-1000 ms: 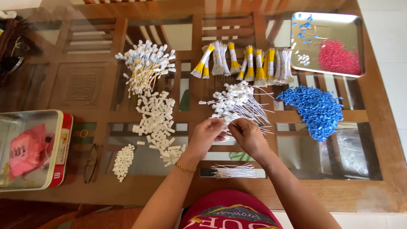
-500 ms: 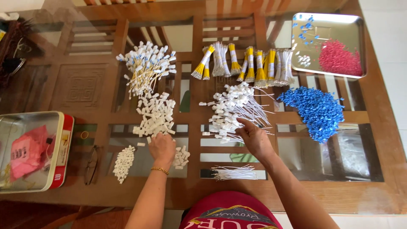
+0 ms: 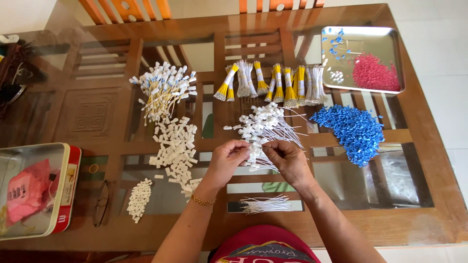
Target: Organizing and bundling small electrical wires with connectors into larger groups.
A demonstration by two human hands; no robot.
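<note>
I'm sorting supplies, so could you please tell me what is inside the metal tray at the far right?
The metal tray holds a heap of red pieces, scattered blue pieces and a few white ones. Anything under the red heap is hidden.

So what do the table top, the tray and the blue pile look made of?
Table top: clear glass on a wooden frame; chairs show through.
Tray: shiny metal, probably steel; mirror-like.
Blue pile: small glossy pieces, likely plastic.

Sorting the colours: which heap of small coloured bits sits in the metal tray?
The red heap lies in the metal tray; the larger blue heap lies on the glass table.
</note>
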